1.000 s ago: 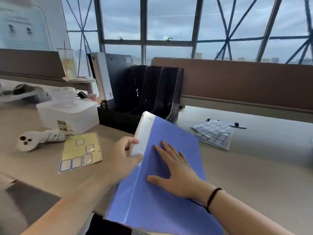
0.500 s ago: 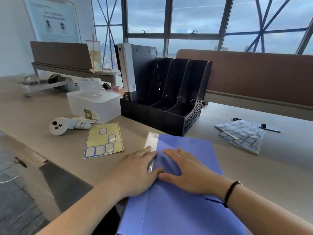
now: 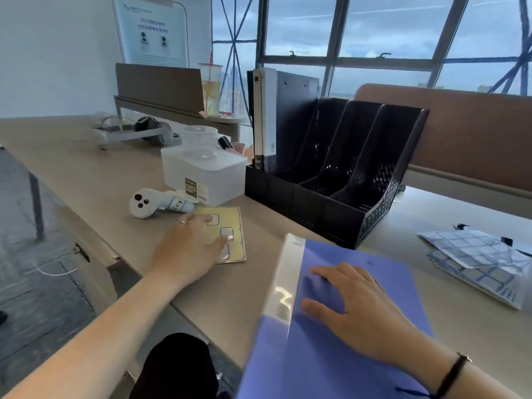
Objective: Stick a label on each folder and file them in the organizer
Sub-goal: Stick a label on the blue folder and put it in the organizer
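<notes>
So far, in the head view, one dark binder (image 3: 269,119) stands filed in the leftmost slot of the black organizer (image 3: 331,180) while its other three slots look empty, and the blue folder (image 3: 359,326) lies flat on the desk (image 3: 86,174) in front of it with no label that I can make out — so most of the job seems left. The left hand (image 3: 188,251) rests spread, fingertips down on the yellow label sheet (image 3: 230,223) and gripping nothing yet, apparently about to peel a label; the right hand (image 3: 362,309) lies flat and open on the folder, pinning it — stacks of blue-gridded sheets (image 3: 475,254) wait further right.
</notes>
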`<state>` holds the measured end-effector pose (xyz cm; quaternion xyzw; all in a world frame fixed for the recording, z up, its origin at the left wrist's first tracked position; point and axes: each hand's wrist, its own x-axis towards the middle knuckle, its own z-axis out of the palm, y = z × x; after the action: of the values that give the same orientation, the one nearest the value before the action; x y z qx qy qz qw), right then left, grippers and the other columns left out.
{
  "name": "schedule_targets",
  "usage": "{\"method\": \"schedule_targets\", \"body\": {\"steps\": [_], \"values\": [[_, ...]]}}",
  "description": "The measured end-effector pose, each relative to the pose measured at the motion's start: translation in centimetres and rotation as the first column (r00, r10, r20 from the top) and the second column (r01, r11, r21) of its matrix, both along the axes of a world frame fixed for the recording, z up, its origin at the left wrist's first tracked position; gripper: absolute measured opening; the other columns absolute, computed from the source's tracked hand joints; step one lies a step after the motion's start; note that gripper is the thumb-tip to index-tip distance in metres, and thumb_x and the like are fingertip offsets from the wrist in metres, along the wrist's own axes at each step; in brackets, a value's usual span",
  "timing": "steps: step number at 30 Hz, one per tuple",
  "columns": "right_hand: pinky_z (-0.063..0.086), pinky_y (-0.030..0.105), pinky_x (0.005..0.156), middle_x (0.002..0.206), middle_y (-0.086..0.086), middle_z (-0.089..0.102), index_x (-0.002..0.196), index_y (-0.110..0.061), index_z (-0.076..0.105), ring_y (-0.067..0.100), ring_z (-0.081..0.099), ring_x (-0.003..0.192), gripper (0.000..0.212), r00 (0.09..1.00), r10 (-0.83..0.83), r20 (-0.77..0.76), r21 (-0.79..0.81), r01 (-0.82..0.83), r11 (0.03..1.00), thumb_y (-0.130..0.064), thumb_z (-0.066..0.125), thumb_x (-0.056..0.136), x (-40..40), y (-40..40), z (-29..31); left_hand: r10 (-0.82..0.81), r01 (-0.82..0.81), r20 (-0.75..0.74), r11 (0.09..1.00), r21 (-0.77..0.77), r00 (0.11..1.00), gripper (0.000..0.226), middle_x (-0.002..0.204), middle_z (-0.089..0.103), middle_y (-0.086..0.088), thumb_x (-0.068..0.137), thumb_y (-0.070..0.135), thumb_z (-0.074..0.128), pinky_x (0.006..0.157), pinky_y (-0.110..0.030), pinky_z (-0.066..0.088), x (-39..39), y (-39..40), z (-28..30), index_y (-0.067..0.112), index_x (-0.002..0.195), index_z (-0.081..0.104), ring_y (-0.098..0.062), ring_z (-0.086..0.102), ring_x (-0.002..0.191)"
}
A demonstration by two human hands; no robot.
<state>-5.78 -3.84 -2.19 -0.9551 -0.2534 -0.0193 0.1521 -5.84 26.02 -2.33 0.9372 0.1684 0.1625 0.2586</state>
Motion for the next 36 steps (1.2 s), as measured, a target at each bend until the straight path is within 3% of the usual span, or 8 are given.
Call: {"method": "schedule_targets", "body": {"steps": [3, 6, 12, 16, 20, 26, 31, 36], "values": [[0.038, 0.023, 0.099, 0.126, -0.021, 0.053, 0.144, -0.038, 0.041, 0.008, 0.047, 0.123, 0.065, 1.000, -0.017, -0.018, 0.131, 0.019, 0.991, -0.067, 0.054, 0.087, 1.8, 1.9, 1.2, 0.041, -0.036, 0.019, 0.977, -0.209, 0.999, 0.060, 0.145, 0.052, 0.000, 0.088, 0.049, 0.065, 0.104, -0.038, 0.039, 1.1, 1.6, 0.0, 0.024, 0.140, 0.049, -0.023, 0.045, 0.134], [0.035, 0.024, 0.107, 0.145, -0.019, 0.047, 0.146, -0.038, 0.039, 0.006, 0.040, 0.137, 0.064, 0.996, 0.076, -0.039, 0.186, -0.068, 0.980, -0.061, 0.058, 0.089, 3.6, 5.5, 2.1, 0.057, -0.005, 0.116, 0.912, -0.411, 0.992, 0.052, 0.132, 0.054, 0.007, 0.090, 0.037, 0.067, 0.097, -0.031, 0.038, 1.8, 1.7, 0.2, 0.026, 0.138, 0.051, -0.013, 0.049, 0.125], [0.034, 0.036, 0.110, 0.134, -0.009, 0.057, 0.137, -0.039, 0.050, 0.016, 0.047, 0.130, 0.054, 0.967, 0.247, -0.055, 0.010, -0.247, 0.969, -0.061, 0.055, 0.089, 5.9, 12.8, 1.1, 0.112, 0.015, 0.180, 0.810, -0.586, 0.977, 0.038, 0.122, 0.053, 0.009, 0.094, 0.030, 0.064, 0.096, -0.029, 0.039, 2.9, 2.0, 0.3, 0.028, 0.132, 0.056, -0.009, 0.048, 0.115], [0.034, 0.034, 0.108, 0.132, -0.013, 0.061, 0.133, -0.040, 0.051, 0.014, 0.051, 0.124, 0.059, 0.974, 0.225, 0.006, -0.009, -0.225, 0.974, -0.070, 0.048, 0.082, 6.6, 13.3, -0.7, -0.042, 0.061, 0.053, 0.895, -0.441, 0.998, 0.030, 0.095, 0.053, 0.019, 0.095, 0.033, 0.059, 0.078, -0.021, 0.042, 3.0, 3.1, -0.3, 0.039, 0.124, 0.055, 0.004, 0.051, 0.086], [0.038, 0.033, 0.107, 0.135, -0.013, 0.058, 0.137, -0.037, 0.051, 0.012, 0.051, 0.125, 0.057, 0.978, 0.210, 0.008, 0.071, -0.210, 0.975, -0.064, 0.051, 0.088, 7.2, 13.3, -0.7, -0.149, 0.136, -0.044, 0.965, -0.226, 0.988, 0.028, 0.133, 0.058, 0.010, 0.098, 0.032, 0.053, 0.103, -0.032, 0.040, 2.4, 3.0, -1.7, 0.045, 0.123, 0.051, -0.012, 0.051, 0.123], [0.036, 0.038, 0.108, 0.132, -0.004, 0.053, 0.140, -0.039, 0.050, 0.022, 0.041, 0.128, 0.058, 0.973, 0.226, -0.054, -0.027, -0.228, 0.973, -0.061, 0.058, 0.087, 8.7, 14.3, 0.4, -0.203, 0.204, -0.044, 0.979, 0.021, 0.978, 0.041, 0.148, 0.050, 0.008, 0.104, 0.024, 0.043, 0.101, -0.019, 0.030, 1.9, 2.2, -2.0, 0.030, 0.144, 0.047, -0.010, 0.042, 0.136], [0.033, 0.042, 0.109, 0.131, 0.001, 0.051, 0.141, -0.048, 0.046, 0.027, 0.041, 0.129, 0.059, 0.942, 0.304, -0.141, -0.238, -0.330, 0.914, -0.062, 0.060, 0.085, 9.6, 16.1, 2.5, -0.231, 0.237, -0.069, 0.966, 0.100, 0.971, 0.053, 0.154, 0.044, 0.004, 0.101, 0.014, 0.038, 0.110, -0.025, 0.030, 2.0, 2.3, -2.5, 0.028, 0.152, 0.036, -0.013, 0.035, 0.142], [0.038, 0.035, 0.103, 0.109, -0.008, 0.056, 0.131, -0.046, 0.059, 0.019, 0.049, 0.118, 0.051, 0.932, 0.326, -0.157, -0.213, -0.354, 0.911, -0.058, 0.067, 0.082, 9.8, 16.3, 3.1, -0.217, 0.222, -0.052, 0.967, 0.125, 0.975, 0.057, 0.152, 0.045, 0.004, 0.097, 0.012, 0.037, 0.113, -0.030, 0.034, 1.9, 2.3, -2.8, 0.030, 0.151, 0.036, -0.012, 0.034, 0.143]]}}
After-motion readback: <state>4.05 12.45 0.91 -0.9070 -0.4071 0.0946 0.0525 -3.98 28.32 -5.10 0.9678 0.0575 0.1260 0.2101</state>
